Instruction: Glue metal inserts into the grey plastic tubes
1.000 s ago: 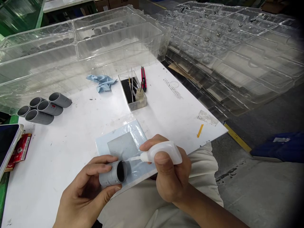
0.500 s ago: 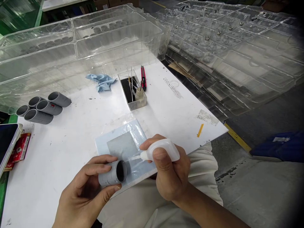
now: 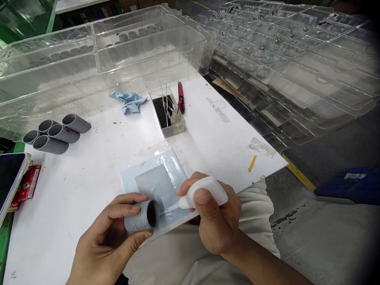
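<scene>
My left hand grips a short grey tube between thumb and fingers, its dark open end facing right. In my right hand is a white squeeze bottle with a thin nozzle, held with the thumb on its side. The nozzle points left and its fine tip is near the rim of the tube; whether it touches I cannot tell. Under both lies a light blue pad in clear plastic, with a grey square sheet on it.
Several grey tubes lie at the left, near a phone and red packets. Farther back are a blue cloth, a small box with tweezers and a jar, and a red cutter. Clear trays line the back.
The bottle's nozzle has dropped slightly from the upper part of the tube's rim to lower along its right side. The tube stays in my left hand. The whole view has shifted slightly.
</scene>
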`<action>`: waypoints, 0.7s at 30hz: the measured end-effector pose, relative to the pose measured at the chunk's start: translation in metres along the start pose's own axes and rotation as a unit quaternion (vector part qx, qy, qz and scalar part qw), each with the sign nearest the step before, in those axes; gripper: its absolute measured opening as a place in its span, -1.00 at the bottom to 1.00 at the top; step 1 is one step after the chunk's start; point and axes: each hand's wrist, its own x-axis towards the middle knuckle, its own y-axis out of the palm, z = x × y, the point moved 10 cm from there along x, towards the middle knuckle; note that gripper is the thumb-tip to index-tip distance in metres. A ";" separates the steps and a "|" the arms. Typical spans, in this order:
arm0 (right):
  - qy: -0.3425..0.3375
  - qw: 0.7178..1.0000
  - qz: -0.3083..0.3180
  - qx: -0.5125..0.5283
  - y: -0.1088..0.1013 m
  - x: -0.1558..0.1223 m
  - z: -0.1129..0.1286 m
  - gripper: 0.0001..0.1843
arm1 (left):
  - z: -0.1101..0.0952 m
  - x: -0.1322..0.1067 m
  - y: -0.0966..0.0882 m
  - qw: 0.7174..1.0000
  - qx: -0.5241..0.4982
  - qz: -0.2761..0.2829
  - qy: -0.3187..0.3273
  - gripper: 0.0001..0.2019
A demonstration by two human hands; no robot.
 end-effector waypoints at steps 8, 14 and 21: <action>0.035 0.997 0.025 0.058 0.004 -0.002 -0.005 -0.61 | 0.001 -0.001 0.000 1.000 0.000 0.002 0.001 -0.67; 0.041 0.998 -0.003 0.040 -0.001 -0.003 -0.009 -0.63 | 0.006 -0.002 -0.003 1.000 0.010 0.004 -0.013 -0.68; 0.049 0.990 -0.116 0.059 -0.037 -0.001 -0.008 -0.68 | 0.014 -0.004 -0.007 0.998 -0.011 -0.056 -0.029 -0.76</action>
